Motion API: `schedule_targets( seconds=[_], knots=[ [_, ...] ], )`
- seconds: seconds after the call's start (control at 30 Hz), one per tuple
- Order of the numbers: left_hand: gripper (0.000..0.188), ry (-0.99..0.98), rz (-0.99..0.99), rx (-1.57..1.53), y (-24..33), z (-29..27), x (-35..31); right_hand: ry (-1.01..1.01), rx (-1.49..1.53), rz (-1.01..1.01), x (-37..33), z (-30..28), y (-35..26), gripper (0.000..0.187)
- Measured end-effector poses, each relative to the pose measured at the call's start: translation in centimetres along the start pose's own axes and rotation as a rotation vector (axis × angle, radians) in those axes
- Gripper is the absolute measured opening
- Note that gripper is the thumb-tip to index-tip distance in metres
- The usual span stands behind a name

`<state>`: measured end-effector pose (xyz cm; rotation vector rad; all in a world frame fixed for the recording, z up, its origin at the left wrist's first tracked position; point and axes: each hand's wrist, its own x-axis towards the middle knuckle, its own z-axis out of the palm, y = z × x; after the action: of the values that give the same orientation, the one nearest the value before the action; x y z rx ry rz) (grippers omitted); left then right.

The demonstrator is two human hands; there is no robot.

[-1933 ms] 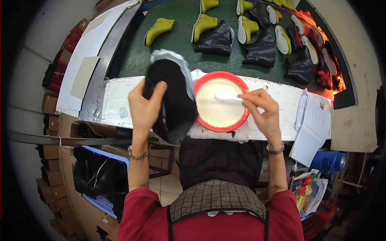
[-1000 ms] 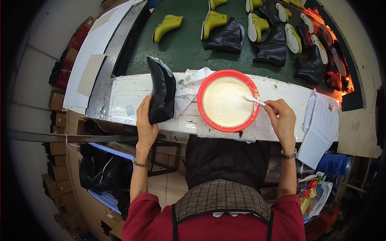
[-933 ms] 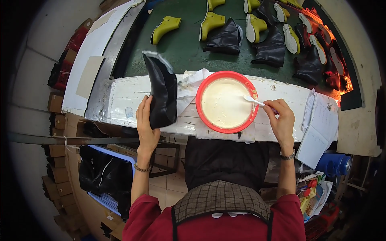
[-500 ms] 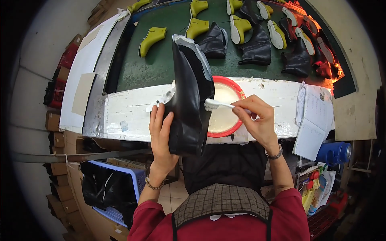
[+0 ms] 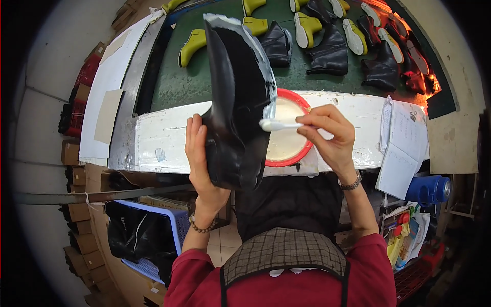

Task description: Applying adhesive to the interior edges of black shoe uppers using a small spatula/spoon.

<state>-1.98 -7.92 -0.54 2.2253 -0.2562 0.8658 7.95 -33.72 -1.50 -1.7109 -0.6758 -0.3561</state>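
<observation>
My left hand point(image 5: 203, 171) is closed round the lower left side of a black leather boot upper point(image 5: 224, 138). The upper stands raised and tilted, its dark opening turned to the right. A white coating runs along the top and right edge of that opening. Pinched in my right hand point(image 5: 331, 138) is a white toothbrush point(image 5: 284, 126), its head loaded with white paste and right by the upper's edge. Behind the brush sits a red bowl point(image 5: 286, 163) of cream-coloured liquid, partly covered by the upper.
On a green conveyor belt point(image 5: 169, 84) lie several yellow-green boot forms point(image 5: 308, 28) and black uppers point(image 5: 328, 51), near an orange glow at far right. Open paper sheets point(image 5: 401, 158) hang over the white ledge point(image 5: 353, 117). A blue basket point(image 5: 176, 230) holds black uppers.
The boot upper has come up and turned, showing more of its inside. White coating now reaches further down its right edge. My right hand has shifted slightly, still holding the toothbrush.
</observation>
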Motion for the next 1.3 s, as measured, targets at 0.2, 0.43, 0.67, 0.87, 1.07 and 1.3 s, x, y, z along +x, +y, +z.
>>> schedule_targets(
  seconds=[0.2, 0.43, 0.67, 0.87, 1.07, 1.3],
  knots=[
    [0.087, 0.162, 0.03, -0.044, -1.4, 1.2, 1.2, -0.088, 0.023, 0.02, -1.4, 0.8, -1.7, 0.024],
    [0.069, 0.22, 0.145, 0.072, -2.7, 1.8, 2.3, -0.232, -0.024, 0.044, -1.2, 0.0, -3.9, 0.022],
    [0.059, 0.178, 0.033, 0.098, -3.3, 0.7, 2.1, -0.216, 0.004, 0.192, -0.3, 0.1, -2.9, 0.016],
    [0.035, 0.071, -0.455, -0.552, -7.1, -7.0, -0.3, -0.231, -0.706, 0.061, -0.1, -1.7, 2.4, 0.013],
    [0.041, -0.004, -1.033, -0.96, -8.2, -10.2, -1.8, -0.277, -0.707, 0.072, -0.3, -2.7, 3.0, 0.014],
    [0.055, -0.196, -1.154, -1.213, -8.6, -9.5, -2.3, -0.178, -0.03, -0.027, 3.6, -0.9, -0.4, 0.022]
  ],
)
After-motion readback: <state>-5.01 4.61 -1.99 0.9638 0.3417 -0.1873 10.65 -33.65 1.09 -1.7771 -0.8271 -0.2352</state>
